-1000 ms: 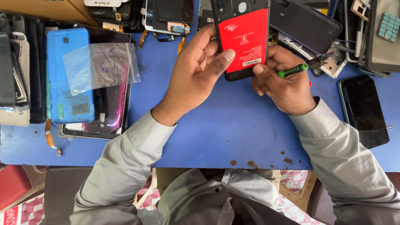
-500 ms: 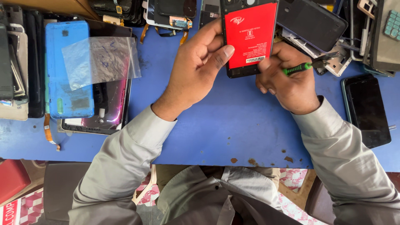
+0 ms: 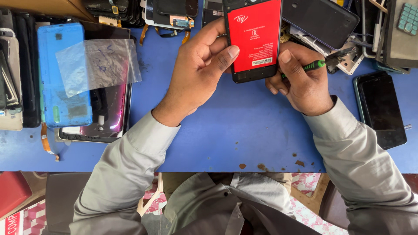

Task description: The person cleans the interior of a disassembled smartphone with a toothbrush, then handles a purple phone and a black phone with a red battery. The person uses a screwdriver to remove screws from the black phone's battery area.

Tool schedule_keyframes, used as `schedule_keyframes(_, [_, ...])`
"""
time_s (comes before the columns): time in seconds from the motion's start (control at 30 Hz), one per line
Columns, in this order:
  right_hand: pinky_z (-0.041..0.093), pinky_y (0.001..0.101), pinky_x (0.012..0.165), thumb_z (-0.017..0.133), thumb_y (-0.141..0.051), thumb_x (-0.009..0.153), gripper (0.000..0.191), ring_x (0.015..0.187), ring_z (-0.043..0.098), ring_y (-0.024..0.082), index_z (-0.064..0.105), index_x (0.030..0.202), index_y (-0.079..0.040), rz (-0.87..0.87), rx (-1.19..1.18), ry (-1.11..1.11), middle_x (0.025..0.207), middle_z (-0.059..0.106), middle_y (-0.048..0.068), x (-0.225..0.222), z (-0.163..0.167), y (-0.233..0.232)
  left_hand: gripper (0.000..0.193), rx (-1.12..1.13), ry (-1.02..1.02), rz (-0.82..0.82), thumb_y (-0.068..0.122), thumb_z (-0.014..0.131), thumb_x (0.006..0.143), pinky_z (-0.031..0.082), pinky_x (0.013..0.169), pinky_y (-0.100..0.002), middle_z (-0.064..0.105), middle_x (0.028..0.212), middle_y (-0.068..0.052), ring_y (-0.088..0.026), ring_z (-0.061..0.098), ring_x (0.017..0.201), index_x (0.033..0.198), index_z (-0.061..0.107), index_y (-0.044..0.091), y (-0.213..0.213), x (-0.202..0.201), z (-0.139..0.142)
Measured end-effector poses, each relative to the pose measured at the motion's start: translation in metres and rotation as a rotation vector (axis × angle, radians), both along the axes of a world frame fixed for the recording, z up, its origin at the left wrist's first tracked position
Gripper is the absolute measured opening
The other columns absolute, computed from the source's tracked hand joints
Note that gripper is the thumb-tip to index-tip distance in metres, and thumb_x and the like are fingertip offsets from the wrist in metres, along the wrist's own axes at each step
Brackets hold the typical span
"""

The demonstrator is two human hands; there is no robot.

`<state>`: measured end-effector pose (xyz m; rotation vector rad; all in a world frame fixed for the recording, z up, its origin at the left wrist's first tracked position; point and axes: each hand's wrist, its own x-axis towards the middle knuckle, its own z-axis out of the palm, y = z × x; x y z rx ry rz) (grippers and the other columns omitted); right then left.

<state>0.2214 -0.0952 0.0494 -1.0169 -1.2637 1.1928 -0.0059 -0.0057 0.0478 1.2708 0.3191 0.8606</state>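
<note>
Far left, on the blue table [image 3: 226,135]: a blue phone back cover [image 3: 63,74] lies flat, with a clear plastic bag [image 3: 98,63] draped partly over it and over a dark screen panel [image 3: 109,109] beside it. An orange flex ribbon [image 3: 45,141] trails from the pile's lower edge.

Centre: the left hand [image 3: 198,74] is closed around the left edge of a phone with a red battery [image 3: 254,39], thumb pressed on the red face, fingers behind. The phone is held above the table at top centre, back cover off and battery exposed; as far as can be judged, opening is done and the work inside is not finished.

Right of centre: the right hand [image 3: 302,82] steadies the phone's right edge with its thumb while its fingers are curled around a green-handled screwdriver [image 3: 322,63], whose tip points away to the right, off the phone.

Far right: a dark phone [image 3: 383,109] lies face up on the table; loose parts and housings crowd the top edge.

Change from the earlier frames: the phone sits slightly further right in view and the blue cover nearer the left edge. Both grips are unchanged.
</note>
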Motion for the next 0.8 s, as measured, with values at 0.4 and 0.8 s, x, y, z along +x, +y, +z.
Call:
schedule_keyframes(0.4, [0.044,0.0272,0.053,0.05,-0.031,0.119,0.038,0.05,0.04,0.007,0.059,0.101,0.001,-0.008,-0.002,-0.001,0.071,0.052,0.005,0.0021,-0.0031,-0.0004,0.038,0.052,0.011,0.001,0.017,0.058,0.119,0.057,0.099,-0.022,0.073,0.126,-0.011,-0.01,0.069,0.115,0.149,0.045,-0.001,0.0015,0.0,-0.0039])
schedule_keyframes(0.8, [0.044,0.03,0.057,0.051,-0.023,0.116,0.03,0.052,0.039,0.008,0.059,0.104,0.003,-0.053,-0.068,-0.022,0.074,0.052,0.005,0.004,-0.0061,0.0001,0.037,0.039,0.037,0.008,0.013,0.056,0.119,0.055,0.088,-0.018,0.073,0.125,-0.009,-0.006,0.068,0.108,0.151,0.044,-0.001,0.0008,0.002,-0.0055])
